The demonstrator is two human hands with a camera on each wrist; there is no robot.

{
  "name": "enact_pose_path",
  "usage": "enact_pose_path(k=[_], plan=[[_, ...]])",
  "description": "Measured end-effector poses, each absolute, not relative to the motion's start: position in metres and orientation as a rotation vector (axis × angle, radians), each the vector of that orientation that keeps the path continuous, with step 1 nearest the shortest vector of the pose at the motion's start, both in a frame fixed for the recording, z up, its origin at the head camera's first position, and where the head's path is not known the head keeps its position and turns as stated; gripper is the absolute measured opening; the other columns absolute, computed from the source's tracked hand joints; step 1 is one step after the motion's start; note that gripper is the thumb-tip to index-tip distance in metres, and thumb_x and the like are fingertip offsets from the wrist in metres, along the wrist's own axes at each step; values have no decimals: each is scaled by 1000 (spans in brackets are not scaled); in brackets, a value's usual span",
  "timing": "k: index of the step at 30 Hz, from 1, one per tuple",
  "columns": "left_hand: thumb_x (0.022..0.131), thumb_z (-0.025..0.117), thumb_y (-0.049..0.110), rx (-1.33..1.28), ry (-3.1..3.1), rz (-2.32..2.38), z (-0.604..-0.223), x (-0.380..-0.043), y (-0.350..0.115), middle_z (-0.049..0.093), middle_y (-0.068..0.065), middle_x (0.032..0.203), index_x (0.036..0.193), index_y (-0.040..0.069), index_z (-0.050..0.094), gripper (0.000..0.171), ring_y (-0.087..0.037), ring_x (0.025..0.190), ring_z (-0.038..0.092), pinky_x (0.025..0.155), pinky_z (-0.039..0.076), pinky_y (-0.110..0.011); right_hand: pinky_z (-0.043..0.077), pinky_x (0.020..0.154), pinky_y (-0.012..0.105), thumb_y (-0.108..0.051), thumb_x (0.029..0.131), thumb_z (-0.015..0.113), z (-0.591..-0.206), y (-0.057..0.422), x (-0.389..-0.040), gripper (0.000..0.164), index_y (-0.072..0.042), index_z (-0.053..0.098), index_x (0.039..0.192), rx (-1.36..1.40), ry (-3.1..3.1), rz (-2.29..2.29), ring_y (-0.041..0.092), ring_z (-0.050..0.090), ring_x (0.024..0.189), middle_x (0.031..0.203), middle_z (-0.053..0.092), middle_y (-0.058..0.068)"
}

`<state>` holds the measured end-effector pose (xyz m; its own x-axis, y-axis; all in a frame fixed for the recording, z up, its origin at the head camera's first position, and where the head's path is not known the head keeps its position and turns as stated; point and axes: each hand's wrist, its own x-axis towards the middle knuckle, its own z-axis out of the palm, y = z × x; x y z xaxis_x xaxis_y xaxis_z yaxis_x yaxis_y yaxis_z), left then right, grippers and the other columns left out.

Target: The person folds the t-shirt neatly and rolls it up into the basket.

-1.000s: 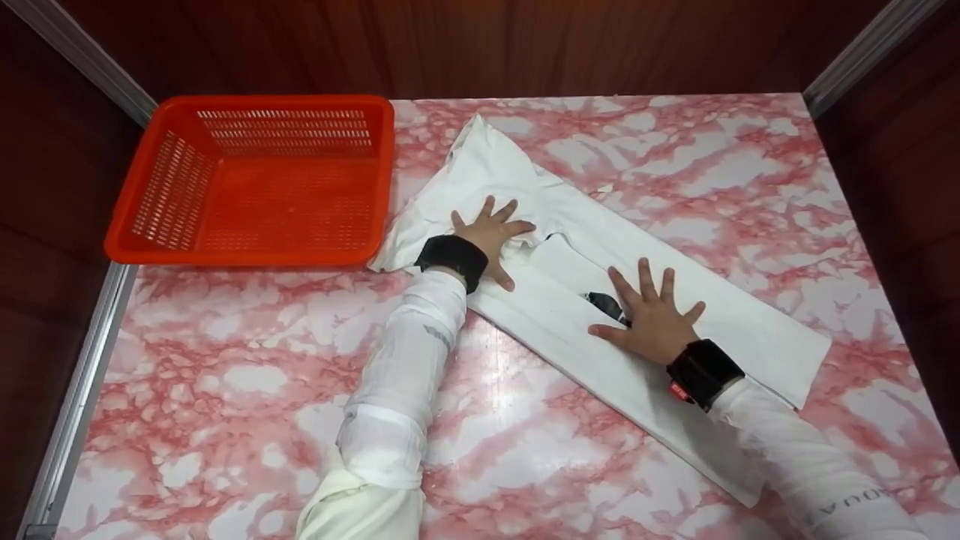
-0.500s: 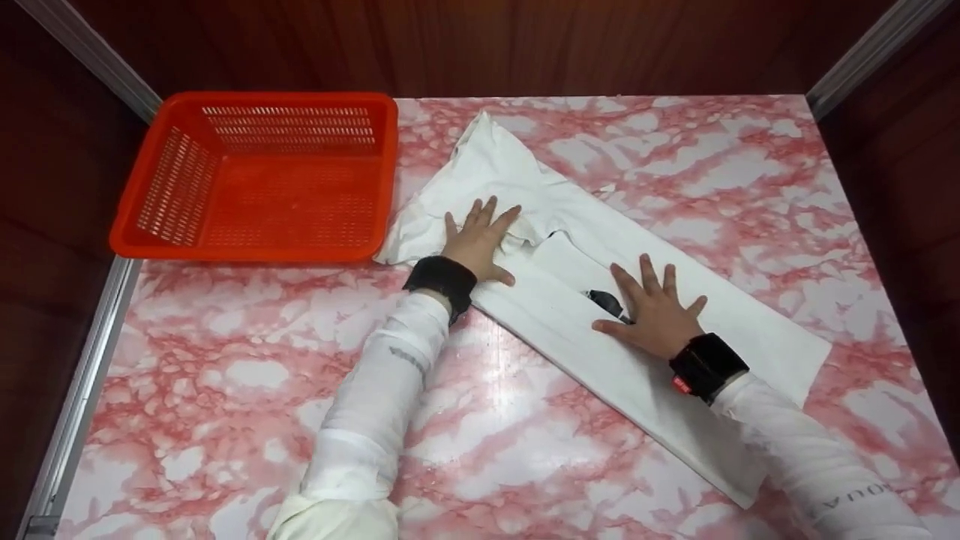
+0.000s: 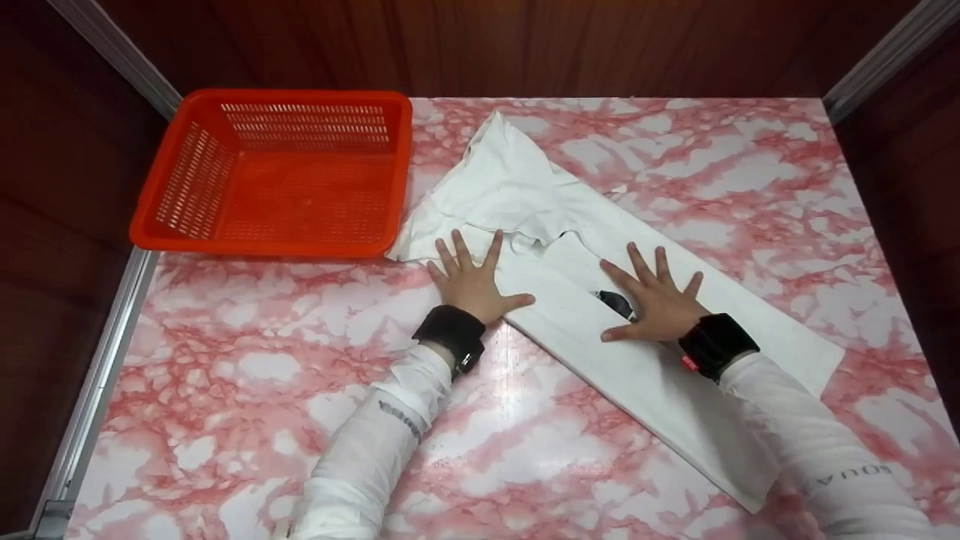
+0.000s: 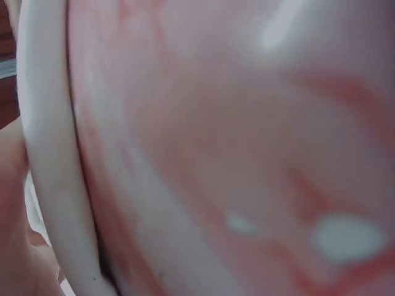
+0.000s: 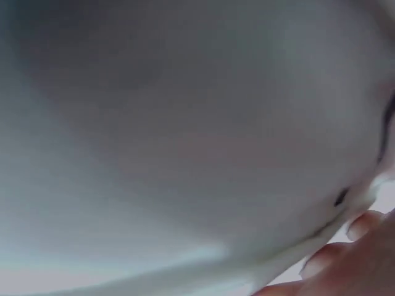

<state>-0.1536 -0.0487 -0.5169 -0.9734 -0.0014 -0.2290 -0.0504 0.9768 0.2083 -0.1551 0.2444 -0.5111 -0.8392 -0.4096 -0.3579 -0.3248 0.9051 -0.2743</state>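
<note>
A folded white garment (image 3: 720, 322) with a dark print (image 3: 615, 304) lies diagonally across the table in the head view. Its crumpled upper end (image 3: 510, 172) points toward the back. My left hand (image 3: 474, 281) rests with spread fingers at the garment's near-left edge, thumb pointing right. Farther right, my right hand (image 3: 658, 304) lies flat on the folded layers beside the dark print, also with fingers spread. Neither hand grips anything. In the left wrist view, the garment's pale edge (image 4: 52, 135) runs beside the hand; fabric fills most of the right wrist view.
A red plastic basket (image 3: 401, 180) stands at the back left, close to the garment's left corner. The table (image 3: 300, 420) has a pink and white marbled top. Dark wood-look panels (image 3: 510, 45) bound it at the back and sides.
My left hand has slid down and toward me over the garment, from its crumpled upper part to its near edge. The right hand stays almost in place. The whole head view has shifted slightly.
</note>
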Motion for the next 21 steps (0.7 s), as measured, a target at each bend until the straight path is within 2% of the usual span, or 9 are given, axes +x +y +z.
enact_pose_path(k=[4,11,21], plan=[[60,54,86,-19,2871,282,-516,-162,-49,-5,-26,155,149,45,3,110,-51,139,-4,108,9,-66,-10,83,84,-76,69,58,-511,243,-153,108,-37,0,151,-543,2653,-252,45,-24,137,156,-22,7],[60,56,85,59,2862,255,-512,-178,-52,-3,-25,156,149,44,10,108,-51,139,-3,106,11,-69,-9,83,84,-78,70,55,-507,237,-150,107,-36,-1,151,-468,2649,-236,46,-25,136,155,-24,10],[63,58,82,124,2802,233,-509,-204,-61,-5,-22,156,148,46,7,106,-50,140,-4,105,10,-70,-5,81,86,-79,71,53,-509,223,-152,107,-36,-4,151,-376,2655,-236,47,-27,135,154,-26,12]])
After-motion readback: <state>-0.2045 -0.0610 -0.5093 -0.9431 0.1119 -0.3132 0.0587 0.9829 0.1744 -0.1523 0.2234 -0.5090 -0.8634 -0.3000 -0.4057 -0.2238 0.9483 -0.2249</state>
